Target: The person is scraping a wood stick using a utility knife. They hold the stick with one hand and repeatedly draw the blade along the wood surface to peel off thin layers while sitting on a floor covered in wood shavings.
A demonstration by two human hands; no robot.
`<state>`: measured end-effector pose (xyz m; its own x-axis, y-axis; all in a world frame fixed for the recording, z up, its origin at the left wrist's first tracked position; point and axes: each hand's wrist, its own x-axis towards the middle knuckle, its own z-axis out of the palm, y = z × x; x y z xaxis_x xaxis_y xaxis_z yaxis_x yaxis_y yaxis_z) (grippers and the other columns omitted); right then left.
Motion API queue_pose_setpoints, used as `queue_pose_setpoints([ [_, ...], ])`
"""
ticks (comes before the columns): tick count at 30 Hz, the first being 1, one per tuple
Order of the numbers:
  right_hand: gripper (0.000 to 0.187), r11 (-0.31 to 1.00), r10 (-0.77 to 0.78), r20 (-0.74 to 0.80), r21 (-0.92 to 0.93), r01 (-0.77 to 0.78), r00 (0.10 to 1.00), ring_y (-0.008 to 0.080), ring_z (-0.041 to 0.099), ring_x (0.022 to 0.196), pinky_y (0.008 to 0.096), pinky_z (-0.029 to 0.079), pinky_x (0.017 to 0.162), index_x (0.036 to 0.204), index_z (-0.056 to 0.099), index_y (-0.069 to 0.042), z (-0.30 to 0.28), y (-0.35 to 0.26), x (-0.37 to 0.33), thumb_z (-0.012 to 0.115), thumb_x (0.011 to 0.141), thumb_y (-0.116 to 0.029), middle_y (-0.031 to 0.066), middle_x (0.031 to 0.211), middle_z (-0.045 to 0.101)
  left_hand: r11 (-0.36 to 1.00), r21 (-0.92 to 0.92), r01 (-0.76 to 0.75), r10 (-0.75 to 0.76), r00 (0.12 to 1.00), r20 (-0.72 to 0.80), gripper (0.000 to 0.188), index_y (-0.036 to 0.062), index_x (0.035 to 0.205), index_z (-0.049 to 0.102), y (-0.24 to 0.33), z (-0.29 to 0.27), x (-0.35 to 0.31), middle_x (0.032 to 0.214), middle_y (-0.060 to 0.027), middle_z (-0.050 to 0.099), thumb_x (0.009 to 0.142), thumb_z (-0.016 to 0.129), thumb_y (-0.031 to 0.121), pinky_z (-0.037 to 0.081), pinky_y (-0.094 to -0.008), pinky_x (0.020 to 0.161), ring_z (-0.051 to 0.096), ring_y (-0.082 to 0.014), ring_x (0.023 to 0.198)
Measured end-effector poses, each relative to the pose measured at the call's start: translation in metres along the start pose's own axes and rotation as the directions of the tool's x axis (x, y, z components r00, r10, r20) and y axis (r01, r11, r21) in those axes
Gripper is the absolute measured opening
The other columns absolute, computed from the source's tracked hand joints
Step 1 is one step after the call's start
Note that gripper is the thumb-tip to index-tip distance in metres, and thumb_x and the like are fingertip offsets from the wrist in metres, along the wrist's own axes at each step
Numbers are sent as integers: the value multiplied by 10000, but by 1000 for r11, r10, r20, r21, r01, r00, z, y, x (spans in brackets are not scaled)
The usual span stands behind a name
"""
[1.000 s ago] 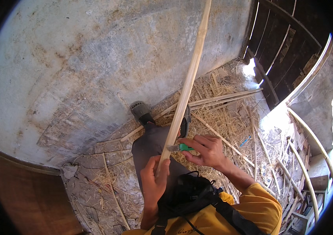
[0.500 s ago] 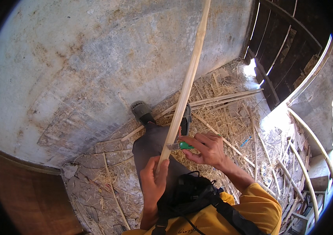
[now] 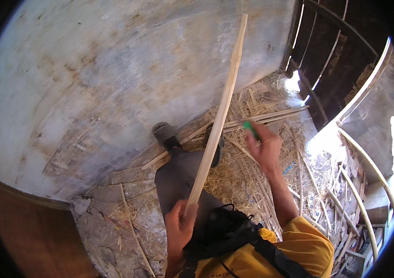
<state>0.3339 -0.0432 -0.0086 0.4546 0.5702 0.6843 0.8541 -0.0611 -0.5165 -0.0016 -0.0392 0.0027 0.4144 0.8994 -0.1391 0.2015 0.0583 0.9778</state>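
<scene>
My left hand [image 3: 180,228] is closed round the lower end of a long, pale bamboo strip [image 3: 216,124]. The strip slants up and away from me over my legs, and a joint shows towards its far end. To the right of the strip, and apart from it, my raised right hand [image 3: 267,149] grips the green handle of a knife [image 3: 249,128]. Motion smears this hand, and I cannot make out the blade, which the earlier frame shows.
Several bamboo strips [image 3: 271,116] lie on the straw-like shavings [image 3: 234,178] past my feet. A stained wall [image 3: 127,78] rises ahead and to the left. Curved poles [image 3: 360,197] lean at the right. A brown panel [image 3: 34,222] stands at the lower left.
My right hand has moved up and away from me with the knife, off the bamboo strip. The strip's far tip now shows lower in view; my left hand keeps its hold.
</scene>
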Motion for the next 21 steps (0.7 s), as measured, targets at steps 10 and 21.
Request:
queue_pose_setpoints([
  [10, 301, 950, 81, 248, 273, -150, 965, 309, 755, 773, 394, 573, 703, 1223, 763, -48, -6, -12, -16, 707, 1020, -263, 167, 935, 764, 992, -112, 56, -54, 998, 20, 179, 14, 1061, 657, 2, -4, -1, 729, -25, 628, 1117, 661, 183, 419, -235, 489, 525, -50, 535],
  [21, 350, 900, -359, 301, 362, 242, 883, 242, 685, 654, 380, 550, 586, 1232, 800, -200, -3, -49, -30, 825, 893, -285, 25, 813, 666, 978, -197, 65, -47, 995, 91, 205, -23, 1241, 651, 20, 7, 0, 798, -81, 725, 1119, 631, 141, 398, -216, 481, 537, -32, 540],
])
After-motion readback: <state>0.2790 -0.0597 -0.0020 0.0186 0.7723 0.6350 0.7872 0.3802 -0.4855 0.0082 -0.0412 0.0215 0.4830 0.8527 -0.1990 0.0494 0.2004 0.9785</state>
